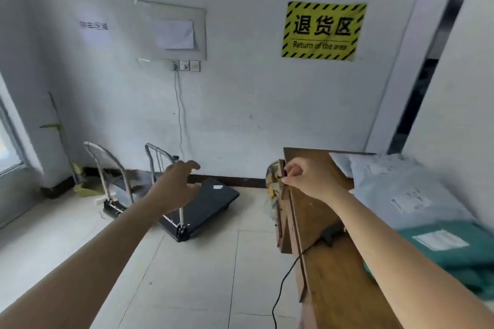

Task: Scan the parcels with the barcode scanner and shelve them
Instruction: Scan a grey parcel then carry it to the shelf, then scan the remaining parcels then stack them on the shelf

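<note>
The wooden table (336, 283) is your reference. It carries two parcels on its right half: a grey parcel (395, 184) at the far end and a green parcel (454, 256) with a white label nearer to you, the two overlapping. The barcode scanner (331, 235), dark and blurred, lies on the table just left of the green parcel, partly under your right forearm. Its cable (287, 275) drops over the table's left edge towards the floor. A patterned bag (271, 184) hangs against the table's far left corner; its contents do not show.

Your right hand (304, 176) is stretched out over the table's far left corner, fingers curled and thumb against forefinger at the edge. Whether it grips anything cannot be told. Your left hand (177, 184) is raised in the air left of the table, fingers spread and curved, with nothing in it.

Left of the table lies tiled floor (200, 275). A black platform trolley (205, 205) stands on it beyond your left hand, and a second trolley (107, 176) stands further left, by the wall.
</note>
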The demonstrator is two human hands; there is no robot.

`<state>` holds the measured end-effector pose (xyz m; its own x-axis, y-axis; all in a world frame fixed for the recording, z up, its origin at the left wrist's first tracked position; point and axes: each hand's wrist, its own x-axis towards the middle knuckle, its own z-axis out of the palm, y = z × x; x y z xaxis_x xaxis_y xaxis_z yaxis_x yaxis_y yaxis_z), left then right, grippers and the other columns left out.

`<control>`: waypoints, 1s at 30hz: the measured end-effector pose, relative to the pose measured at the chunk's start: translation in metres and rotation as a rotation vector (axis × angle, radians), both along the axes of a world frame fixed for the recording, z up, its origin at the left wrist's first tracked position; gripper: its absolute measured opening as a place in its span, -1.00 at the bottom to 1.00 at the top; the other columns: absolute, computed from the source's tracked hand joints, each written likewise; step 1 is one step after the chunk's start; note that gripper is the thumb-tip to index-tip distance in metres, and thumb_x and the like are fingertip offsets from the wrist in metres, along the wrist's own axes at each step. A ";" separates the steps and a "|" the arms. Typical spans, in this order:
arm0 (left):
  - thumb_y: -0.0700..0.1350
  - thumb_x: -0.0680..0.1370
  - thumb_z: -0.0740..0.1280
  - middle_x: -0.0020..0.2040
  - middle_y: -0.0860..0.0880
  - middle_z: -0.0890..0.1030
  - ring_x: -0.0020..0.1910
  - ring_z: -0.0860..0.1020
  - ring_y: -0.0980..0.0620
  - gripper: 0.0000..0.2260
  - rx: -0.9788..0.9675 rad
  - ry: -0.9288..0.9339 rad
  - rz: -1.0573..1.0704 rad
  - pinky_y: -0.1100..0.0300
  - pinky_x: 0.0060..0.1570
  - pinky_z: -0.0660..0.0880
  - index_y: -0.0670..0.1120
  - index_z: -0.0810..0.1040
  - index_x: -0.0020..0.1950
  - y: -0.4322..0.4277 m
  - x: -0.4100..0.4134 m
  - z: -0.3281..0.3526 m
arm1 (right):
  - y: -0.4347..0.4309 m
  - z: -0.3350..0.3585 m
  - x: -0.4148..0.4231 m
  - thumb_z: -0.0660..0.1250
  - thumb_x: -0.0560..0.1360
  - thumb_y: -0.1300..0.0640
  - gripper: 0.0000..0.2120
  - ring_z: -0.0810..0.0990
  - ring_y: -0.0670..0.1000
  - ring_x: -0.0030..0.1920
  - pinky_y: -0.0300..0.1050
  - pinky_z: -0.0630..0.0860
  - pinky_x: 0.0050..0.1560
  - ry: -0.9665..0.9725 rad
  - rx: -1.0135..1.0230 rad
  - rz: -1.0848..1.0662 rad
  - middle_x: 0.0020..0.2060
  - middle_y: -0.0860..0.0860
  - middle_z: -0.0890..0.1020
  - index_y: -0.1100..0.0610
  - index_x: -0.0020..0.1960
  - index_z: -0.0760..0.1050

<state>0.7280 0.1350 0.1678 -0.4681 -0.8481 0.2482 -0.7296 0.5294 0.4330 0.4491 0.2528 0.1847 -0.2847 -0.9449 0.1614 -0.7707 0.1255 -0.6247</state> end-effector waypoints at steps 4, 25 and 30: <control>-0.12 0.52 0.33 0.20 -0.14 0.51 0.25 0.45 -0.07 -0.63 0.010 0.075 -0.163 0.08 0.20 0.38 -0.06 0.43 0.32 -0.054 -0.058 0.004 | -0.006 -0.001 -0.031 0.40 0.47 0.08 -0.80 0.57 -0.06 -0.10 -0.24 0.49 -0.16 0.007 -0.002 -0.203 -0.11 -0.03 0.61 0.06 0.07 0.51; -0.07 0.53 0.35 0.24 -0.09 0.54 0.20 0.52 -0.07 -0.60 0.189 -0.032 -0.786 0.11 0.15 0.44 -0.12 0.43 0.34 -0.266 -0.441 -0.044 | -0.137 -0.074 -0.257 0.38 0.47 0.11 -0.71 0.55 -0.01 0.01 -0.37 0.37 -0.25 -0.128 0.116 -0.830 -0.02 0.00 0.54 0.14 0.17 0.53; -0.07 0.54 0.33 0.25 -0.07 0.53 0.16 0.53 -0.02 -0.64 0.241 -0.096 -1.081 0.23 0.07 0.43 -0.03 0.43 0.32 -0.259 -0.558 -0.070 | -0.134 -0.100 -0.305 0.40 0.45 0.06 -0.74 0.57 0.02 0.04 -0.22 0.41 -0.02 -0.149 0.167 -1.103 0.10 0.07 0.62 0.12 0.10 0.55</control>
